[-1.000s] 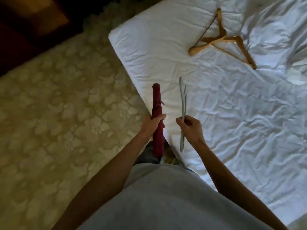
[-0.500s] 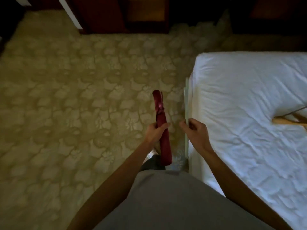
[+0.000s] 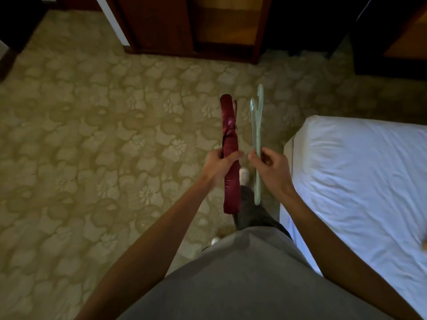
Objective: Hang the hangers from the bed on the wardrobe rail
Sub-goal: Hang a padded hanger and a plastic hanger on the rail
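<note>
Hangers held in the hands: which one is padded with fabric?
The dark red satin-padded hanger in the left hand; the right hand holds thin, bare pale green plastic hangers.

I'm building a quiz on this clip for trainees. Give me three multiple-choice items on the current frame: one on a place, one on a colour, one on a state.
1. Where is the bed?
A. To the person's right
B. To the person's left
C. Straight ahead

2. What colour is the padded hanger in the left hand?
A. White
B. Dark red
C. Yellow

3. What is the right hand doing?
A. Hanging open
B. Pressing on the bed
C. Gripping pale green hangers

Key: 1 A, the white sheet fills the right side; 2 B, its fabric is dark red; 3 C, fingers curl round them.
</note>
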The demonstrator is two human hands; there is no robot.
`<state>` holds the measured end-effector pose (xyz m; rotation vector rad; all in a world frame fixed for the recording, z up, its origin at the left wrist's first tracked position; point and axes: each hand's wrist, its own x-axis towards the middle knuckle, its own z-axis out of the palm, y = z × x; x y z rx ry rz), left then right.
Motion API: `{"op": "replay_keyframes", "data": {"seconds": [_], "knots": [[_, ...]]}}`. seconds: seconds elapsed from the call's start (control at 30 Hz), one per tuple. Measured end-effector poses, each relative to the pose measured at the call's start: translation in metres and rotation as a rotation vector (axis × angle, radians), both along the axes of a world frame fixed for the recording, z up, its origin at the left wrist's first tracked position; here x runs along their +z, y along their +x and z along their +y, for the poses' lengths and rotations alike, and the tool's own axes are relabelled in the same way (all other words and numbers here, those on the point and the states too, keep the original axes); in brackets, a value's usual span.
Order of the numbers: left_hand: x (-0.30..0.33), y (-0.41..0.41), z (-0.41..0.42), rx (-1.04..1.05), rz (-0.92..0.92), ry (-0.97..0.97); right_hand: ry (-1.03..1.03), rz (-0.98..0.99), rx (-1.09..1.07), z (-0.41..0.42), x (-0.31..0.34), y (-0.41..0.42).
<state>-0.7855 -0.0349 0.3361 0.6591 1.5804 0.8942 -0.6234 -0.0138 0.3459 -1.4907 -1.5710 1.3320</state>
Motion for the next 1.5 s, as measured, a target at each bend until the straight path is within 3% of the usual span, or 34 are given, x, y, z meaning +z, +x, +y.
{"op": "replay_keyframes", "data": {"seconds": [0.23,0.47,0.97,1.27,1.5], "knots": [[-0.003,-0.058,0.197,-0.005,0.031,0.017,0.002,-0.013,-0.018,0.186,-0.017,-0.064],[0.030,-0.120,0.381,0.101,-0.016,0.022,0.045,0.027,0.042,0.382,0.024,-0.135],[0.037,-0.300,0.689,0.099,-0.009,0.083,0.136,-0.007,0.068,0.695,0.021,-0.316],[0.071,-0.418,0.865,0.013,-0.091,0.115,0.184,0.009,-0.005,0.868,0.060,-0.438],[0.091,-0.462,0.991,-0.006,-0.138,0.113,0.181,0.029,-0.082,0.977,0.081,-0.482]]}}
